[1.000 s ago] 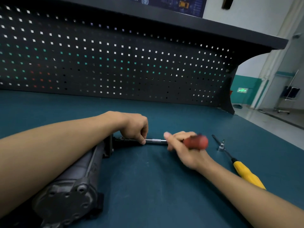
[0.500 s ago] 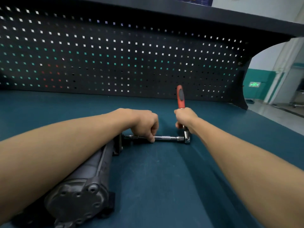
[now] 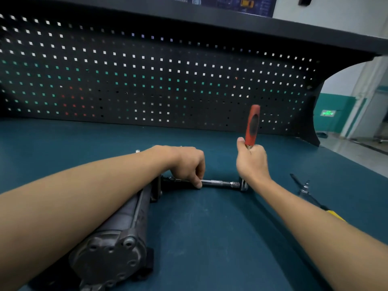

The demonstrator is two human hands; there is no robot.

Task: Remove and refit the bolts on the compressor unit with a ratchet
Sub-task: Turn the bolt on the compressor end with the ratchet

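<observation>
The right hand (image 3: 252, 162), gripping the red ratchet (image 3: 252, 124), has swung it up from flat while the left hand (image 3: 186, 164) pinches the bar (image 3: 218, 182), probably turning a bolt.

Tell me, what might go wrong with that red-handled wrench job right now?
The long extension bar could tilt and slip, pinching the left hand that steadies it. No clamp shows on the compressor unit, so the right hand's pull on the ratchet might shift it. That forearm could also knock the yellow-handled tool.

Bare forearms (image 3: 84, 196), bare left grip (image 3: 184, 162) and right grip (image 3: 252, 162).
</observation>
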